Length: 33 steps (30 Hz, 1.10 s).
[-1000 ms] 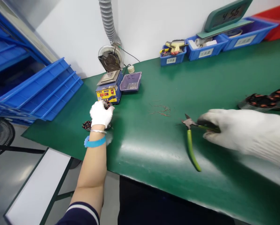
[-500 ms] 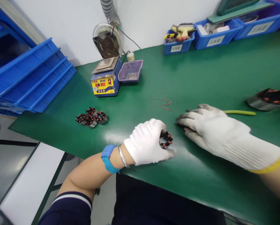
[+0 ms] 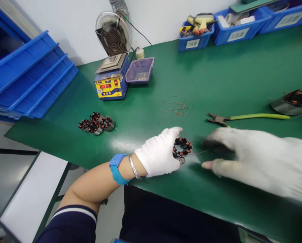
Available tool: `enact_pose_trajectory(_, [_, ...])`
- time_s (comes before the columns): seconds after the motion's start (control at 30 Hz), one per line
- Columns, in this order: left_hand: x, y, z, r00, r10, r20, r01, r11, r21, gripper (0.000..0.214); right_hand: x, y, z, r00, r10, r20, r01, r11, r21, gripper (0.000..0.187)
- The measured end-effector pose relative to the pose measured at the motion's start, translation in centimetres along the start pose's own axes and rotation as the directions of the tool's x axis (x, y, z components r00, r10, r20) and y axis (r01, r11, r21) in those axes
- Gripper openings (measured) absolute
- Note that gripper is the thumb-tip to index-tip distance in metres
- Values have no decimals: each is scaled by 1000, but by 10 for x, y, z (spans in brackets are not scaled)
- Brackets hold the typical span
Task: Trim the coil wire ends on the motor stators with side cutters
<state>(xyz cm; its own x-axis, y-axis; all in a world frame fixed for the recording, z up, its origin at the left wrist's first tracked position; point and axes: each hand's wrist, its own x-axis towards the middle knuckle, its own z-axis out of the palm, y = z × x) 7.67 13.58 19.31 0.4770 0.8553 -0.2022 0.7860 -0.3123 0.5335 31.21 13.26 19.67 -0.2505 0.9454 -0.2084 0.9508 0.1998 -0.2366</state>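
My left hand (image 3: pixel 161 153), in a white glove, grips a small wound stator ring (image 3: pixel 182 147) with orange and black coils near the front of the green table (image 3: pixel 216 77). My right hand (image 3: pixel 252 162), also gloved, hovers just right of the ring with fingers spread, holding nothing; it is blurred. Green-handled cutters (image 3: pixel 242 118) lie on the mat beyond my right hand. A cluster of three similar stator rings (image 3: pixel 96 124) sits to the left.
A yellow and blue solder pot (image 3: pixel 110 86) with a fan (image 3: pixel 113 33) and a purple tray (image 3: pixel 140 70) stands at the back left. Cut wire scraps (image 3: pixel 177 108) lie mid-table. Blue bins (image 3: pixel 195 35) line the back wall; stacked blue trays (image 3: pixel 32 77) on the left. More stators (image 3: pixel 292 101) at right.
My left hand carried one stator from the cluster to the table's front. My right hand let go of the cutters, which now lie uncovered, and moved toward the stator.
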Motion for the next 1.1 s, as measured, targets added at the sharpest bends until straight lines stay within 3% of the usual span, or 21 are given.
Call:
enact_pose_trajectory(0.07, [2, -1, -1, 1000, 7, -30, -8, 1000, -20, 89, 2, -15, 4, 990, -81, 113, 68, 991, 114, 40])
enact_pose_trajectory(0.17, [5, -3, -2, 999, 9, -54, -12, 998, -62, 96, 10, -19, 10, 963, -202, 175, 153, 954, 258, 41])
enact_pose_trajectory(0.27, [7, -4, -5, 998, 24, -60, -29, 997, -78, 93, 20, -8, 7, 965, -88, 249, 49, 986, 157, 37])
enact_pose_trajectory(0.33, [8, -5, -7, 1000, 13, -27, -16, 994, -109, 101, 24, -3, 2, 979, 42, 197, -64, 992, 104, 36])
enact_pose_trajectory(0.4, [8, -6, -7, 999, -10, 36, 17, 983, -185, 116, 26, -8, -2, 988, 101, 114, -122, 973, 195, 37])
enact_pose_trajectory(0.47, [9, -8, -6, 996, -18, 90, 43, 959, -280, 129, 27, -18, 0, 996, 51, 80, -78, 919, 386, 48])
enact_pose_trajectory(0.57, [10, -11, -3, 991, 12, 137, 42, 923, -383, 136, 29, -24, 7, 988, -109, 109, 13, 762, 648, 62])
enact_pose_trajectory(0.67, [10, -13, -1, 989, 46, 137, 13, 914, -404, 137, 31, -9, 12, 965, -200, 172, 5, 666, 746, 65])
enact_pose_trajectory(0.8, [11, -14, -2, 991, 34, 130, 15, 933, -361, 137, 30, 14, 9, 938, -211, 275, -50, 702, 711, 67])
enact_pose_trajectory(1.0, [12, -13, -6, 991, 46, 124, 2, 932, -362, 132, 23, -16, 6, 962, -131, 241, -57, 762, 645, 74])
enact_pose_trajectory(1.1, [12, -16, -6, 993, 45, 107, -7, 942, -335, 131, 23, -15, 3, 965, -82, 249, -81, 811, 579, 71])
